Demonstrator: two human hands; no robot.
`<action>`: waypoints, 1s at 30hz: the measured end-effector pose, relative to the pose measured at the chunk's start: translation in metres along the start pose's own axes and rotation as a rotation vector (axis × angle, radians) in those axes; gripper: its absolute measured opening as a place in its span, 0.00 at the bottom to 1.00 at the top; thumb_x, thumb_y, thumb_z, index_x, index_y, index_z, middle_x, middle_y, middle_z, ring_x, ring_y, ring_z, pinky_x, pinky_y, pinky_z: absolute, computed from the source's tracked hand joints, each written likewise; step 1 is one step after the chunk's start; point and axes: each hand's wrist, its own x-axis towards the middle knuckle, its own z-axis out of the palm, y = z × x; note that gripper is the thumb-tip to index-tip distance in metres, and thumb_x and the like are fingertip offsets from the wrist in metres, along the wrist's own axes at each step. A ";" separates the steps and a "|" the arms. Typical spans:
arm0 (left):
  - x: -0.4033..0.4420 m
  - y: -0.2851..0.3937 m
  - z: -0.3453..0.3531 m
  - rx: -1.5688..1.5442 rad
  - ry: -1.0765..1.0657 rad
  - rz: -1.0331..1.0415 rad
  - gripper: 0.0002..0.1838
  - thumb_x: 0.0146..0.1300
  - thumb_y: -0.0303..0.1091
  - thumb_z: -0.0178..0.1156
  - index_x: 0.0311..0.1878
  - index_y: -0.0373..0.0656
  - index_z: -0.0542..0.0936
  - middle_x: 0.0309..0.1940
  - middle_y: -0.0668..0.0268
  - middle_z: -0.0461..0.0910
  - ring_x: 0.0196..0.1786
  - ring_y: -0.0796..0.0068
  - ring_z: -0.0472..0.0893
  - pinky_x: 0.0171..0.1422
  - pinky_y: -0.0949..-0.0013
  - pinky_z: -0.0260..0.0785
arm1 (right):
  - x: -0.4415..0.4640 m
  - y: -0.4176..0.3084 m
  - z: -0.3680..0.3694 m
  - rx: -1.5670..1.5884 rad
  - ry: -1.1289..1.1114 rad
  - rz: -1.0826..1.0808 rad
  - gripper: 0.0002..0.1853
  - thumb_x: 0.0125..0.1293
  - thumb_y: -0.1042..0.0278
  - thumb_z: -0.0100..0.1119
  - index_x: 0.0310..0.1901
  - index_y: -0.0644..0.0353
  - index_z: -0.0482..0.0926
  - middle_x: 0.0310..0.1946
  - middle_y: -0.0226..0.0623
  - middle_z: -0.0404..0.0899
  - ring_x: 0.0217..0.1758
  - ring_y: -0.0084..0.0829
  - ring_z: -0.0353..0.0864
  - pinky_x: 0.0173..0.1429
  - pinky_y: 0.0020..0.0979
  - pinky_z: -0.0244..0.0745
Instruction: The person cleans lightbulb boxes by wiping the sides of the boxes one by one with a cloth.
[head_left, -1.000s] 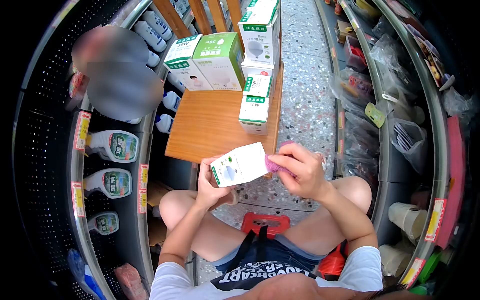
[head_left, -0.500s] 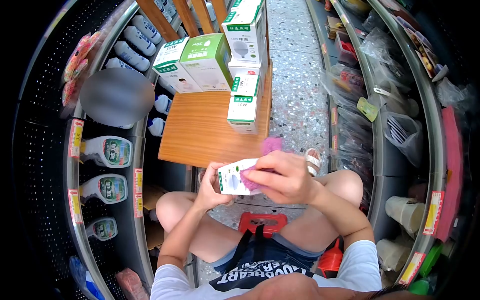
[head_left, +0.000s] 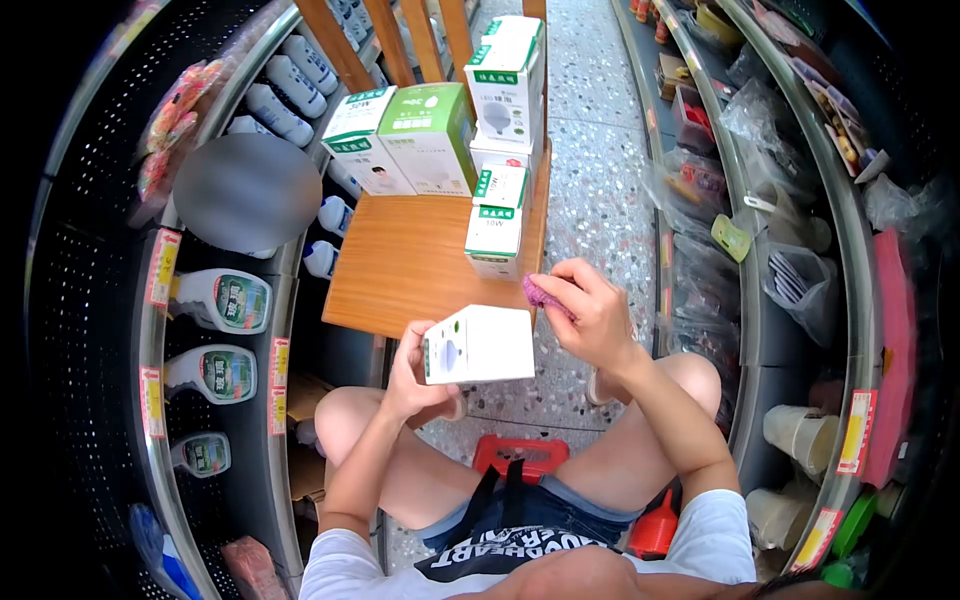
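My left hand [head_left: 408,378] grips a white light bulb box [head_left: 480,345] by its left end, holding it above my lap near the front edge of a wooden chair [head_left: 395,265]. To the right of the box, and apart from it, my right hand [head_left: 592,315] pinches a bunched purple cloth [head_left: 547,296]. On the chair seat stand more bulb boxes: a green-and-white box [head_left: 428,140], a white box with a green top [head_left: 362,145], a tall stack [head_left: 503,100] and a smaller 10W box [head_left: 494,243] in front of it.
Shelves run along both sides, with spray bottles [head_left: 225,300] at left and bagged goods [head_left: 795,265] at right. A red plastic stool [head_left: 520,455] is under me, and a red funnel [head_left: 655,525] lies by my right leg. Speckled floor [head_left: 600,150] extends ahead.
My right hand and the purple cloth have moved off the box, to the right. The box has turned in my left hand, so a blank white side now shows.
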 end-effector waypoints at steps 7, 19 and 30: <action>0.031 0.064 0.002 0.045 0.177 0.305 0.55 0.52 0.46 0.75 0.78 0.38 0.56 0.66 0.58 0.69 0.71 0.64 0.70 0.76 0.62 0.60 | 0.014 0.002 -0.008 -0.073 0.068 -0.018 0.16 0.54 0.79 0.66 0.46 0.57 0.87 0.38 0.37 0.82 0.35 0.38 0.84 0.36 0.34 0.79; 0.148 0.157 0.066 0.936 0.359 0.263 0.52 0.55 0.44 0.75 0.76 0.34 0.57 0.54 0.46 0.82 0.56 0.59 0.84 0.62 0.62 0.74 | 0.019 0.001 -0.022 -0.106 0.145 -0.026 0.15 0.55 0.75 0.67 0.46 0.55 0.86 0.38 0.34 0.80 0.38 0.39 0.85 0.37 0.37 0.80; 0.194 0.132 0.104 1.515 0.551 0.418 0.50 0.50 0.52 0.70 0.71 0.31 0.64 0.42 0.45 0.86 0.47 0.45 0.85 0.53 0.48 0.73 | 0.013 -0.001 -0.033 -0.112 0.132 -0.072 0.15 0.54 0.76 0.67 0.45 0.56 0.86 0.38 0.34 0.80 0.38 0.38 0.84 0.38 0.38 0.80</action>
